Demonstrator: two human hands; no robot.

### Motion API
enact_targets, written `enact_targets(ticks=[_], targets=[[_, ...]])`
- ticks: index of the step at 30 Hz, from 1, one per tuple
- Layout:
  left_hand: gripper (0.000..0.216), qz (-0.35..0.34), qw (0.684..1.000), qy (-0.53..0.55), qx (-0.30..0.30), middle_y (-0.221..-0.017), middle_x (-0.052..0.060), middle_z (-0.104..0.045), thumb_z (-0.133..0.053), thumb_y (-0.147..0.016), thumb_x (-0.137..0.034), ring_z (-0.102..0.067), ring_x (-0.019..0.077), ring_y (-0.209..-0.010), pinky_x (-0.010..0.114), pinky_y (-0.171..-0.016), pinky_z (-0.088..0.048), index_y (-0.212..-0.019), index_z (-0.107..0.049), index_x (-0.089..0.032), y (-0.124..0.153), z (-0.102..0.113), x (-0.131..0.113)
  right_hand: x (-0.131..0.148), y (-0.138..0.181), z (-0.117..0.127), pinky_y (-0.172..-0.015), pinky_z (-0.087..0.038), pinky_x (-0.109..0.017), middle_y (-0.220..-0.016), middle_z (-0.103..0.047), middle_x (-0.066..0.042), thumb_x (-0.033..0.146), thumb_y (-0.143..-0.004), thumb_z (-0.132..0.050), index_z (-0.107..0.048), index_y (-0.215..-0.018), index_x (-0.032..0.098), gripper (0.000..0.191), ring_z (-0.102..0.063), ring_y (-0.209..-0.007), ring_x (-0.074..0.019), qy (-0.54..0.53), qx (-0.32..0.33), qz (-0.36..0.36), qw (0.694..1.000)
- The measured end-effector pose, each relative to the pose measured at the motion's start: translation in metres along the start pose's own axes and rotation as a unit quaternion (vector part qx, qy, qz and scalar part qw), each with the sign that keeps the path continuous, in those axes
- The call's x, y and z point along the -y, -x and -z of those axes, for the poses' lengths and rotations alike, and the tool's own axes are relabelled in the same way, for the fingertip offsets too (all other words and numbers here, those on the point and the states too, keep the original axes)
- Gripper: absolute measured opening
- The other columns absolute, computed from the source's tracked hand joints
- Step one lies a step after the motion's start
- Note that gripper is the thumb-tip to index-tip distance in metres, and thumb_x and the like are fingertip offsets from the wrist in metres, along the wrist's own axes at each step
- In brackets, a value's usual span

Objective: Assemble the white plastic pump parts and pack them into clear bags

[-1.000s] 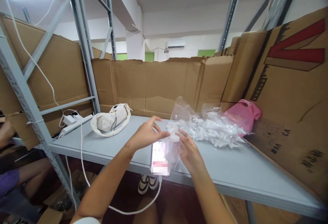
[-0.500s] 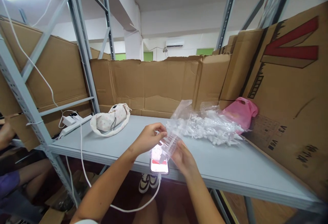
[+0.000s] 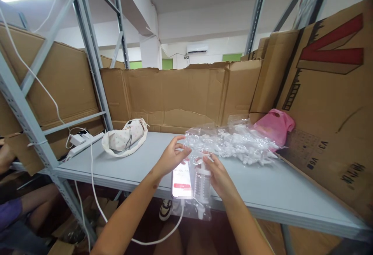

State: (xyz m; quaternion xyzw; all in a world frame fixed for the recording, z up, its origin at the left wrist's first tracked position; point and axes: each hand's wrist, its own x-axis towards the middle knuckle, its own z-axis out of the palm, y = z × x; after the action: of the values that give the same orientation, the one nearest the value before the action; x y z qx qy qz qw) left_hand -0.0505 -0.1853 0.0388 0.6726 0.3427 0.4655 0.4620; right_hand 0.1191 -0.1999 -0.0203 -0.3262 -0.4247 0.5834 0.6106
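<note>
My left hand [image 3: 171, 154] pinches the top edge of a small clear plastic bag [image 3: 201, 204] that hangs down over the table's front edge. Inside the bag stands a clear plastic syringe-like tube [image 3: 201, 183] with a white top. My right hand [image 3: 218, 174] grips the bag around the tube from the right. A phone [image 3: 181, 179] with a lit screen lies flat on the grey table [image 3: 140, 163] just below my left hand, its white cable dropping off the edge. Behind my hands lies a heap of clear bags with white plastic parts [image 3: 239, 143].
A cream spotted pouch [image 3: 125, 138] lies at the table's left. A pink plastic bag [image 3: 275, 124] sits at the right against cardboard walls [image 3: 175, 95]. A white power strip [image 3: 80, 142] and cables hang by the metal rack post [image 3: 93, 64]. Another person's limbs [image 3: 17, 204] show at far left.
The tube was tilted in both hands over the phone; now it hangs upright inside the small bag, which reaches lower past the table edge. My left hand rose slightly.
</note>
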Motion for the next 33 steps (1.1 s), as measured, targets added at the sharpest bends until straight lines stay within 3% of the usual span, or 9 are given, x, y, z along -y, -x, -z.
enact_targets(ticks=[4, 7, 10, 14, 17, 21, 25, 29, 33], targets=[[0.038, -0.044, 0.998, -0.013, -0.049, -0.069, -0.005, -0.050, -0.058, -0.078, -0.029, -0.052, 0.0061, -0.055, 0.020, -0.054, -0.046, -0.112, -0.044, -0.019, -0.019, 0.001, -0.002, 0.004, -0.001, 0.000, -0.064, -0.047, -0.030, -0.077, -0.070, -0.002, 0.044, -0.069, -0.071, -0.052, -0.101, 0.025, 0.042, -0.067, -0.070, -0.0207, 0.041, 0.053, -0.015, 0.998], [0.030, -0.046, 0.999, -0.014, -0.023, -0.065, -0.005, -0.050, -0.056, -0.078, -0.027, -0.048, 0.0050, -0.048, 0.020, -0.050, -0.044, -0.106, -0.048, -0.019, -0.021, 0.003, -0.005, 0.013, -0.003, 0.003, -0.066, -0.048, -0.033, -0.077, -0.071, -0.004, 0.050, -0.072, -0.067, -0.053, -0.106, 0.025, 0.044, -0.068, -0.073, -0.0225, 0.042, 0.060, 0.001, 0.997], [0.028, -0.060, 0.998, -0.011, 0.003, -0.066, -0.004, -0.052, -0.054, -0.080, -0.029, -0.050, 0.0056, -0.049, 0.021, -0.050, -0.047, -0.106, -0.050, -0.019, -0.015, 0.002, -0.008, 0.023, -0.005, 0.004, -0.074, -0.050, -0.035, -0.086, -0.071, -0.004, 0.047, -0.075, -0.065, -0.058, -0.102, 0.025, 0.036, -0.068, -0.081, -0.0217, 0.031, 0.022, 0.077, 0.996], [0.028, -0.099, 0.995, -0.007, 0.021, -0.069, -0.002, -0.053, -0.050, -0.084, -0.029, -0.052, 0.0063, -0.052, 0.022, -0.052, -0.050, -0.110, -0.053, -0.019, -0.007, 0.003, -0.012, 0.034, -0.009, 0.008, -0.075, -0.052, -0.036, -0.076, -0.072, -0.001, 0.039, -0.077, -0.066, -0.061, -0.098, 0.026, 0.024, -0.068, -0.074, -0.0190, 0.051, -0.009, 0.170, 0.984], [0.027, -0.134, 0.990, -0.003, 0.053, -0.070, -0.001, -0.057, -0.049, -0.085, -0.028, -0.053, 0.0056, -0.050, 0.021, -0.051, -0.050, -0.109, -0.058, -0.018, -0.005, 0.008, -0.013, 0.039, -0.007, 0.013, -0.069, -0.055, -0.039, -0.078, -0.072, -0.001, 0.037, -0.077, -0.066, -0.063, -0.100, 0.027, 0.025, -0.069, -0.067, -0.0192, 0.069, 0.014, 0.221, 0.973], [0.021, -0.146, 0.982, 0.043, 0.110, -0.073, 0.002, -0.062, -0.049, -0.083, -0.020, -0.059, 0.0088, -0.049, 0.023, -0.048, -0.050, -0.095, -0.065, -0.015, -0.002, 0.016, -0.016, 0.043, -0.001, 0.017, -0.066, -0.057, -0.040, -0.076, -0.072, -0.002, 0.035, -0.076, -0.066, -0.069, -0.084, 0.025, 0.013, -0.069, -0.065, -0.0201, 0.069, 0.058, 0.274, 0.957], [0.018, -0.142, 0.984, 0.042, 0.102, -0.074, 0.003, -0.063, -0.048, -0.079, -0.011, -0.064, 0.0117, -0.053, 0.023, -0.053, -0.052, -0.077, -0.065, -0.012, 0.006, 0.016, -0.024, 0.049, 0.005, 0.020, -0.064, -0.058, -0.038, -0.073, -0.070, -0.002, 0.032, -0.077, -0.064, -0.070, -0.078, 0.025, 0.009, -0.069, -0.066, -0.0204, 0.096, 0.082, 0.276, 0.953], [0.016, -0.167, 0.980, 0.027, 0.103, -0.082, 0.005, -0.065, -0.051, -0.082, -0.019, -0.068, 0.0160, -0.068, 0.027, -0.065, -0.054, -0.081, -0.065, -0.011, 0.014, 0.016, -0.035, 0.055, 0.008, 0.023, -0.065, -0.057, -0.036, -0.076, -0.070, -0.004, 0.034, -0.077, -0.061, -0.072, -0.078, 0.023, 0.016, -0.068, -0.070, -0.0216, 0.116, 0.095, 0.299, 0.943], [0.023, -0.162, 0.980, -0.008, 0.111, -0.087, 0.007, -0.064, -0.054, -0.083, -0.032, -0.069, 0.0180, -0.073, 0.029, -0.068, -0.055, -0.084, -0.064, -0.011, 0.019, 0.015, -0.041, 0.061, 0.012, 0.022, -0.069, -0.056, -0.038, -0.080, -0.072, -0.007, 0.046, -0.084, -0.050, -0.072, -0.083, 0.021, 0.033, -0.069, -0.075, -0.0238, 0.133, 0.132, 0.332, 0.925]])
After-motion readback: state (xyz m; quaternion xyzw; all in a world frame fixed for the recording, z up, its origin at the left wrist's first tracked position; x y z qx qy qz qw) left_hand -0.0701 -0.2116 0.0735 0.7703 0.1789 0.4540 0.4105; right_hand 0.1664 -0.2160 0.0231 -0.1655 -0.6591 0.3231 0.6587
